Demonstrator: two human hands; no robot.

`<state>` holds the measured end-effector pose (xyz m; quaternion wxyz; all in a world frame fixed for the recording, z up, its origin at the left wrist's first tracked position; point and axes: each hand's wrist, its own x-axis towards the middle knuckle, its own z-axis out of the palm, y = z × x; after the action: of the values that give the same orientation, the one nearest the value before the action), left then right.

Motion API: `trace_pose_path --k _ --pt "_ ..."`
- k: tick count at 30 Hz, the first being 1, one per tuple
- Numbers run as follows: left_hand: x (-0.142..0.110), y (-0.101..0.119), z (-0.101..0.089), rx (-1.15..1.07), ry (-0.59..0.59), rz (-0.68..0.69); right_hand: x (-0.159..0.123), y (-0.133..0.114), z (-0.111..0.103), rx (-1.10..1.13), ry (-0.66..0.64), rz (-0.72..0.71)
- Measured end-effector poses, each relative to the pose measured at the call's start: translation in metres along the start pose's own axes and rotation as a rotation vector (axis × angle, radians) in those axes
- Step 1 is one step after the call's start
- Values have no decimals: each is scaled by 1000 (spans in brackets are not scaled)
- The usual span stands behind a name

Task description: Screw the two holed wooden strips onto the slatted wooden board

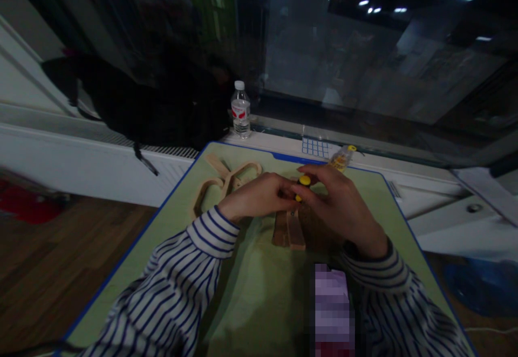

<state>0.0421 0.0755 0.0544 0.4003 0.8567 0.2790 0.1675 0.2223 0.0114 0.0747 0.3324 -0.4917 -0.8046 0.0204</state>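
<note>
"Yellow-capped tool (305,180): where?"

"Over the wooden strip (296,233), toward the far side of the desk (251,303), pinched in the right hand (338,195)."

"And the left hand (263,192)?"

"Fingers narrowed beside it; I can't tell whether they grip."

"The step?"

"Seemingly lining it up; next calls for steady alignment."

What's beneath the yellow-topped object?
Below the yellow-topped object, a narrow wooden strip and a brown piece show on the green tabletop. The left hand and right hand partly cover it; what touches its underside can't be seen.
</note>
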Motion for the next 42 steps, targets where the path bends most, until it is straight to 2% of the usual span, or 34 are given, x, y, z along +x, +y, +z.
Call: trace_pose_path --k 7,15,28,36,42 --pt "0 -3 1 95 5 -12 -4 1 -11 177 -152 -41" --pt "1 -2 1 120 39 -9 -1 4 -5 162 -81 -49" --pt "1 -5 2 29 -85 29 3 0 6 0 35 -39" --pt "1 -5 1 1 -27 5 1 1 2 27 7 -35" --pt "0 -5 1 68 -22 -19 -3 2 -2 119 -95 -54"
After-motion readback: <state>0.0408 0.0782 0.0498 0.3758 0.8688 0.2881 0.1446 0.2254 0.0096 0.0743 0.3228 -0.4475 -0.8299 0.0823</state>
